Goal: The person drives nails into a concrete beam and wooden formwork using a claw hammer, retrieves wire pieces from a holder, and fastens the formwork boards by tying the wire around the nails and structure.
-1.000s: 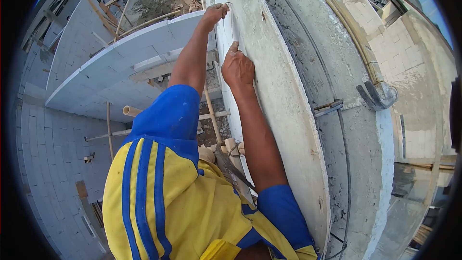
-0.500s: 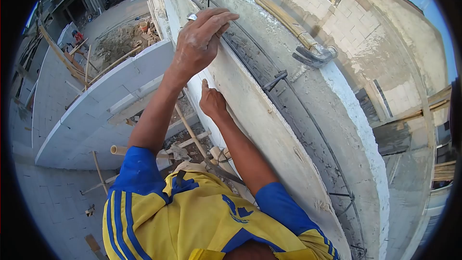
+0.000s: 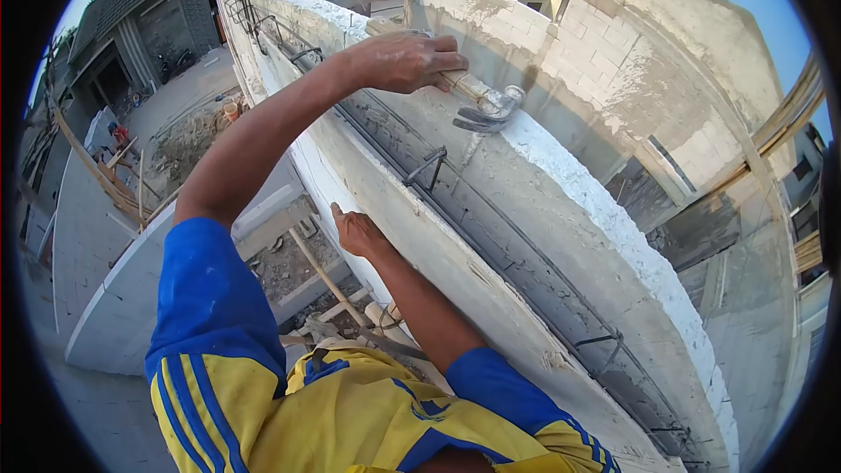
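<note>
My left hand (image 3: 407, 62) reaches over the top of the wall, its fingers bent round the wooden handle of a claw hammer (image 3: 496, 109). The hammer lies on the wall's rough top edge, and my palm hides part of its handle. Lower down, my right hand (image 3: 357, 232) rests against the near face of a pale board (image 3: 412, 254). Its index finger points up along the board while the other fingers are folded; whatever is under them is hidden.
Thin steel bars (image 3: 526, 250) run along the gap between the board and the concrete wall. Bamboo poles (image 3: 317, 267) stand below my arms. A block wall (image 3: 131, 289) curves away at the left. A person in red (image 3: 119, 132) is far off at the upper left.
My left hand has left the board's near face and crossed over its top to the hammer. My right hand stays against the board. The view has turned toward the right side of the wall.
</note>
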Available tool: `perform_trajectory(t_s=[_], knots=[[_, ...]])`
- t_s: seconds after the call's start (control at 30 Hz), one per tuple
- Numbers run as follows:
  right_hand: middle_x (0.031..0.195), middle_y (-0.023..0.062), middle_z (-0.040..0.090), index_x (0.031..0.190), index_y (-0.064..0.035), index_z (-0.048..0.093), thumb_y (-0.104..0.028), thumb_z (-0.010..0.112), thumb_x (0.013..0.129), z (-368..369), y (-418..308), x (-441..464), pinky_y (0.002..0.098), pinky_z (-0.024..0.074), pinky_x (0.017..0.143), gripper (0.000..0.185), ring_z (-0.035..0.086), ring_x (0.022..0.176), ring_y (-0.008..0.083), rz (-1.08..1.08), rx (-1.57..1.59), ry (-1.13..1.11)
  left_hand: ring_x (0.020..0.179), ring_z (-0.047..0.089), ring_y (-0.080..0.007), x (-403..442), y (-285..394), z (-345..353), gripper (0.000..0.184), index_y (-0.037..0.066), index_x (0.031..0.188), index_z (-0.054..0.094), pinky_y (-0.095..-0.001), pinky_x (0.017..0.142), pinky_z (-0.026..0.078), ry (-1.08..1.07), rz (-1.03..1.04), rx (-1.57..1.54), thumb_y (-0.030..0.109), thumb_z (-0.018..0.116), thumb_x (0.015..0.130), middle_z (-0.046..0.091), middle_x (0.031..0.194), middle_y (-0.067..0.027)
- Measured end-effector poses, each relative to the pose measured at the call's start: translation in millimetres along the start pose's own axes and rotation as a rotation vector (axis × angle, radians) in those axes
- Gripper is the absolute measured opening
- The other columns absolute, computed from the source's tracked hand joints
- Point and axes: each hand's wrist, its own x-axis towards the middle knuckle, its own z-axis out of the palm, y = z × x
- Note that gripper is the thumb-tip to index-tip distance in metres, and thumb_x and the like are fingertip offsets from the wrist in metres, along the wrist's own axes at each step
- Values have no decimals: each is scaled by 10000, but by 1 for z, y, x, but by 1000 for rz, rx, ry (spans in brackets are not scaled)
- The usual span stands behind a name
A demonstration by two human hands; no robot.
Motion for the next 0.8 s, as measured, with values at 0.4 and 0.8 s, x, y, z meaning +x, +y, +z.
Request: perform_trajectory(t_s=[0.4, 0.8], knots=[[856, 275, 662, 1447, 86, 249, -96, 426, 902, -7, -16, -7, 479, 537, 668, 602, 662, 734, 398, -61, -100, -7, 507, 570, -146, -154, 79, -46, 323, 26, 956, 499, -308, 451, 463, 1061, -1387, 7, 345, 529, 992, 590, 661, -65], [726, 280, 627, 1380, 78, 411, -70, 438, 924, -24, -26, -17, 452, 499, 634, 480, 638, 665, 394, 94, 252, 115, 485, 545, -128, -335, 97, 123, 274, 16, 919, 467, -282, 417, 465, 1148, -1732, -305, 258, 585, 971, 538, 657, -43]])
